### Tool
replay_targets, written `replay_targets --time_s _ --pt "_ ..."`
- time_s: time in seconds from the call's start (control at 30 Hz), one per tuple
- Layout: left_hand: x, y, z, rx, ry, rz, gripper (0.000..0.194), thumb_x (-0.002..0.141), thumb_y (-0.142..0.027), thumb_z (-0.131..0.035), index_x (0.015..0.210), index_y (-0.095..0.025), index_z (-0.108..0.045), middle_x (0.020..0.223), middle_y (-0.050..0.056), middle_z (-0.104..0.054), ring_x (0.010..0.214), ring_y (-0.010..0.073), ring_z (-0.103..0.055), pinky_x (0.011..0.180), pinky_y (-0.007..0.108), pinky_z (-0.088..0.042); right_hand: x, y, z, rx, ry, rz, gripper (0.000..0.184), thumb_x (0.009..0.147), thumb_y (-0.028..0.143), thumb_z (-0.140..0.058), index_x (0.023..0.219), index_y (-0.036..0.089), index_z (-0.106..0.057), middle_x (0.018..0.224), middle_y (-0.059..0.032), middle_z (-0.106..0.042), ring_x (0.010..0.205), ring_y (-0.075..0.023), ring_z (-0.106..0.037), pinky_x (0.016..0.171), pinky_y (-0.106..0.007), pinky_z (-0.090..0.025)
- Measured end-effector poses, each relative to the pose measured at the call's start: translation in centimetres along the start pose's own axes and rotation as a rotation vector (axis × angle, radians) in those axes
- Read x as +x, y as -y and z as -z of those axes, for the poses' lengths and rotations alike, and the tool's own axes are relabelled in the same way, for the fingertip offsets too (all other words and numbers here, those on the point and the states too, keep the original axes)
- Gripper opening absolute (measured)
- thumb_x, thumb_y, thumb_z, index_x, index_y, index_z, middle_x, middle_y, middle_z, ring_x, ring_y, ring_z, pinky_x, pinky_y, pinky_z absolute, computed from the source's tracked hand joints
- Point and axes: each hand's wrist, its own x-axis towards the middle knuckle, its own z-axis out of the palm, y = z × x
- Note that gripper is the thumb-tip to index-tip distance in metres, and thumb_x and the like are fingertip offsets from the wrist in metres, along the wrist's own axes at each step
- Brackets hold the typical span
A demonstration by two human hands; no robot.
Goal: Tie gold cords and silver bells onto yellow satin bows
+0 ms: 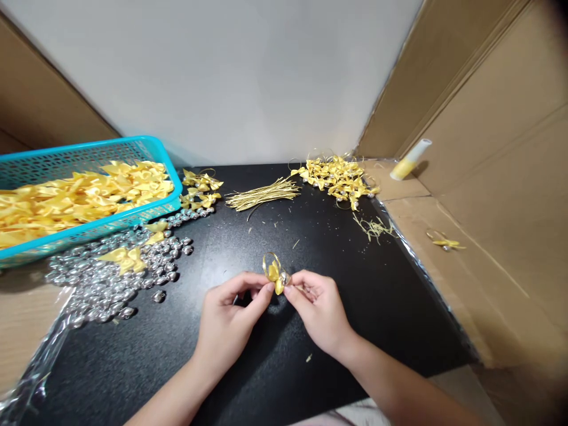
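Observation:
Between both hands, above the black table, is a small yellow ribbon bow [274, 274] with a loop of gold wire standing up from it. My left hand [235, 305] pinches the bow from the left with thumb and fingers. A shiny silver bell-like bead [284, 277] sits at the bow's right side, and the fingertips of my right hand [317, 305] close on it. How the wire joins the bow and bead is partly hidden by the fingers.
A teal basket [164, 160] of yellow bows stands left, silver beads [110, 290] spread before it. Gold wire strands [265, 194] lie at the back, beside a heap of wired bows [339, 177]. Wire scraps [373, 226] and a tube [410, 160] are right.

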Motion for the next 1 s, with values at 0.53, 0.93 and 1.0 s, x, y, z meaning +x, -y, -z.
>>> replay_targets --time_s 0.53,0.93,1.0 --pt "-0.6 0.5 -0.1 0.191 0.008 -0.329 0.012 0.080 -0.012 -0.064 0.081 -0.022 -0.070 0.069 -0.001 -0.070 0.062 0.0141 -0.061 0.061 0.025 -0.046 -0.1 0.1 -0.2 0.081 0.024 0.009 0.016 0.081 0.023 -0.057 0.066 0.017 -0.056 0.064 0.0017 -0.052 0.061 -0.0105 -0.047 0.058 -0.023 -0.038" --pt "0.5 0.9 1.2 -0.251 0.071 0.034 0.035 0.079 -0.024 -0.069 0.112 -0.022 -0.058 0.101 0.007 -0.067 0.082 0.0176 -0.061 0.068 0.026 -0.052 1.1 0.9 1.8 0.744 0.367 -0.520 0.020 0.066 0.025 -0.074 0.069 0.014 -0.057 0.047 0.0114 -0.027 0.044 -0.0027 -0.013 0.040 -0.017 -0.008" --pt "0.5 0.7 0.9 -0.338 0.165 0.063 0.043 0.077 -0.024 -0.071 0.117 -0.022 -0.056 0.104 0.009 -0.066 0.088 0.0196 -0.063 0.070 0.027 -0.054 1.2 0.9 2.1 0.773 0.422 -0.567 0.020 0.067 0.024 -0.074 0.070 0.014 -0.057 0.046 0.0121 -0.025 0.044 -0.0026 -0.011 0.039 -0.017 -0.007"
